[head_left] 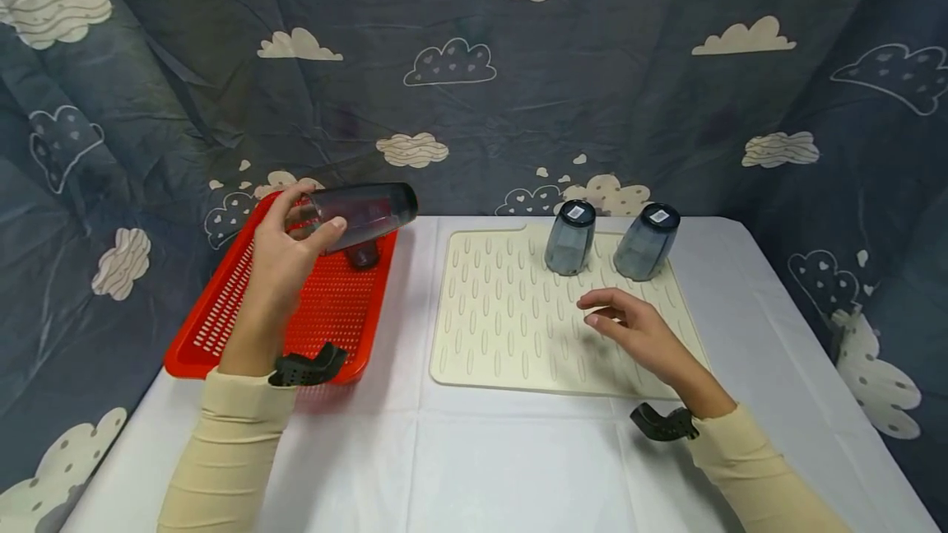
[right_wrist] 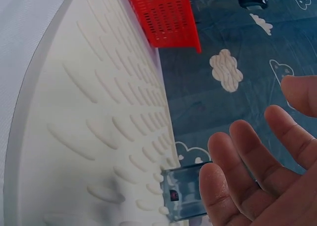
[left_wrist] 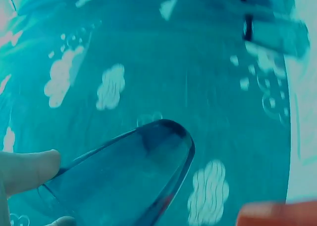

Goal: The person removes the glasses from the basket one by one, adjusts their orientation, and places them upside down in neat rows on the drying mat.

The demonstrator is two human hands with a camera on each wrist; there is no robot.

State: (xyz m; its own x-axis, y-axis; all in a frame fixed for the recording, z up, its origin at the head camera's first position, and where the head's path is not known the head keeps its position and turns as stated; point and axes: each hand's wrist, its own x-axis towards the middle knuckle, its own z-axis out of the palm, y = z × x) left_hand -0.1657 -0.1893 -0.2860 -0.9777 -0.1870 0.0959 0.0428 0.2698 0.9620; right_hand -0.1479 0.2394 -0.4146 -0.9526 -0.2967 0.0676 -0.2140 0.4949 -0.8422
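Over the red basket [head_left: 335, 296], your left hand [head_left: 287, 249] grips a glass [head_left: 366, 214] a loose hold could drop, your right hand [head_left: 635, 327] empty.

In the head view, the held glass [head_left: 363, 216] is hiding part of a second glass [head_left: 364, 257] in the red basket [head_left: 380, 294]. We are finding the labels [head_left: 575, 212] on the upturned glasses [head_left: 570, 246] too small to read. In the left wrist view, we are seeing those glasses blurred and the left hand [left_wrist: 29, 170] cut off. In the right wrist view, the right hand [right_wrist: 272, 186] is covering part of one.
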